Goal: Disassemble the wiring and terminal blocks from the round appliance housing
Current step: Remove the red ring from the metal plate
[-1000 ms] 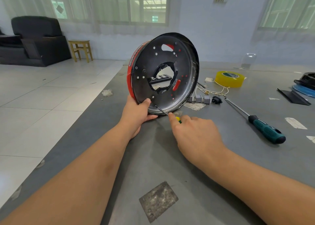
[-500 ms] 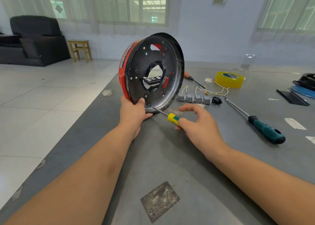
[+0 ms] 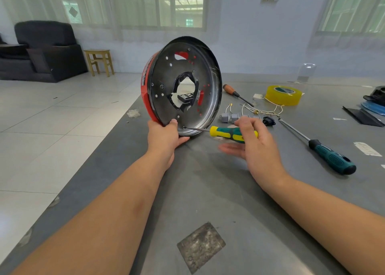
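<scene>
Perhaps a home workshop — steel table [image 3: 208, 191], screwdrivers [image 3: 325, 151], armchair [image 3: 43, 49], stool [image 3: 100, 61]

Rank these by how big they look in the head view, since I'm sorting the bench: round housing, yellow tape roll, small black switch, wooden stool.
1. Round housing, largest by far.
2. Yellow tape roll and wooden stool look alike; the stool stands much farther off, so unranked.
3. Small black switch, smallest.
</scene>
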A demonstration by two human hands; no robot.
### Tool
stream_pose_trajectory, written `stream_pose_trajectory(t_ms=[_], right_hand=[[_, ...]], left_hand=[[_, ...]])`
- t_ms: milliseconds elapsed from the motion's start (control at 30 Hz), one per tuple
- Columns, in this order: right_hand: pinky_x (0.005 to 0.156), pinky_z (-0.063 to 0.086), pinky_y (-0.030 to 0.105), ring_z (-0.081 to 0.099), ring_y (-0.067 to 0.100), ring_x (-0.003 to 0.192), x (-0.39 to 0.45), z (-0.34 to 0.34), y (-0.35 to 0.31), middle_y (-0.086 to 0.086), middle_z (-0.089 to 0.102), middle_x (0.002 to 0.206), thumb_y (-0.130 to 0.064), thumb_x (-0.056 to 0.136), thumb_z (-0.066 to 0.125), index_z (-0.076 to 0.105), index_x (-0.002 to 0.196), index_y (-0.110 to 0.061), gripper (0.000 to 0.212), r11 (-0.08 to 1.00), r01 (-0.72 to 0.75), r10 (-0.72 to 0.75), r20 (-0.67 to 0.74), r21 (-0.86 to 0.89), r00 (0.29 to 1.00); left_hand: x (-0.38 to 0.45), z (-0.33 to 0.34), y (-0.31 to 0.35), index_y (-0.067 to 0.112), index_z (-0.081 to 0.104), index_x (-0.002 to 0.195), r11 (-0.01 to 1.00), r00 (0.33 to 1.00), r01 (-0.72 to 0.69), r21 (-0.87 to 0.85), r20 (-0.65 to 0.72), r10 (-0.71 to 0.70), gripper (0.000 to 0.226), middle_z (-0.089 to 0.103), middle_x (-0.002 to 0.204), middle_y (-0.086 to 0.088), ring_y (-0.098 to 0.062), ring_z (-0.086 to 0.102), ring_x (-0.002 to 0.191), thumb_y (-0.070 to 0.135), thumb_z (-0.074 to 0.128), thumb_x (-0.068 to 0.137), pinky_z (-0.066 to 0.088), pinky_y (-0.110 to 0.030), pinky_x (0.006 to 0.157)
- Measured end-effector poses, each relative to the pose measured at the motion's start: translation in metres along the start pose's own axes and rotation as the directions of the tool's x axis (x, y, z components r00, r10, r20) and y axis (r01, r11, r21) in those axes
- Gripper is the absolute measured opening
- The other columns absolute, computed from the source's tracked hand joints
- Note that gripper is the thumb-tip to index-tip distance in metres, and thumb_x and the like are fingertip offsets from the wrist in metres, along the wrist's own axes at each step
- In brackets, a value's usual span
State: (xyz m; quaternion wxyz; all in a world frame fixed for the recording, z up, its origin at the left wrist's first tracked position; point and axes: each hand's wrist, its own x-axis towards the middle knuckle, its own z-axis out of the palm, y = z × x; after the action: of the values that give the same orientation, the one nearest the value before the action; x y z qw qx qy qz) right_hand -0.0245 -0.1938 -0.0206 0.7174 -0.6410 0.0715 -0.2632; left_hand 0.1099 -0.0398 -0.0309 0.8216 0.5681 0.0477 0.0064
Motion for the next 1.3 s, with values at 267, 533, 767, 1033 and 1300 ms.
stream_pose_trajectory(t_ms=[267, 533, 767, 1033, 1300], right_hand=[[0.045, 0.040, 0.019, 0.056, 0.007, 0.059, 0.005, -0.025, 0.002, -0.002, 0.062, 0.076, -0.063, 0.095, 0.052, 0.052, 0.093, -0.043, 0.020, 0.774, 0.161, -0.161, 0.055, -0.613, 0.985], [0.084, 0.041, 0.018, 0.042, 0.001, 0.095, 0.009, -0.036, 0.001, -0.013, 0.041, 0.116, -0.029, 0.096, 0.064, 0.044, 0.134, -0.030, 0.042, 0.313, 0.568, -0.366, 0.455, -0.762, 0.812], [0.048, 0.031, 0.027, 0.045, 0.007, 0.055, 0.002, -0.029, 0.000, -0.019, 0.043, 0.065, -0.060, 0.101, 0.027, 0.034, 0.132, -0.038, 0.039, 0.248, 0.471, -0.418, 0.345, -0.847, 0.840], [0.074, 0.042, 0.005, 0.054, -0.007, 0.099, 0.006, -0.030, 0.006, -0.022, 0.057, 0.113, -0.034, 0.094, 0.067, 0.050, 0.119, -0.038, 0.031, 0.679, 0.390, -0.302, 0.247, -0.622, 0.921], [0.052, 0.041, 0.029, 0.057, 0.007, 0.065, 0.007, -0.032, 0.006, -0.008, 0.058, 0.068, -0.054, 0.101, 0.041, 0.042, 0.107, -0.042, 0.014, 0.585, 0.387, -0.316, 0.239, -0.712, 0.918]], left_hand=[[0.002, -0.001, -0.001, 0.018, 0.044, 0.115, 0.998, 0.999, 0.029, 0.053, -0.016, -0.028, 0.020, 0.053, 0.129, -0.002, -0.028, 0.064, 0.113, 0.009, 0.058, 0.104, 0.067, -0.044, 0.074], [0.004, -0.005, 0.002, 0.022, 0.047, 0.109, 0.998, 0.999, 0.053, 0.013, -0.011, -0.053, 0.018, 0.055, 0.127, -0.002, -0.029, 0.064, 0.114, 0.008, 0.057, 0.105, 0.067, -0.043, 0.068], [0.003, -0.006, 0.002, 0.018, 0.046, 0.119, 0.998, 0.999, 0.051, 0.032, -0.015, -0.051, 0.021, 0.054, 0.137, -0.006, -0.032, 0.063, 0.117, 0.008, 0.058, 0.105, 0.067, -0.043, 0.068], [-0.001, -0.006, 0.002, 0.025, 0.046, 0.101, 0.999, 0.999, 0.047, 0.010, -0.002, -0.047, 0.022, 0.056, 0.133, -0.006, -0.026, 0.067, 0.105, 0.007, 0.057, 0.105, 0.067, -0.042, 0.067], [0.000, -0.005, 0.002, 0.028, 0.046, 0.098, 0.999, 1.000, 0.022, 0.038, 0.002, -0.023, 0.024, 0.056, 0.133, -0.005, -0.024, 0.066, 0.103, 0.008, 0.057, 0.105, 0.067, -0.043, 0.070]])
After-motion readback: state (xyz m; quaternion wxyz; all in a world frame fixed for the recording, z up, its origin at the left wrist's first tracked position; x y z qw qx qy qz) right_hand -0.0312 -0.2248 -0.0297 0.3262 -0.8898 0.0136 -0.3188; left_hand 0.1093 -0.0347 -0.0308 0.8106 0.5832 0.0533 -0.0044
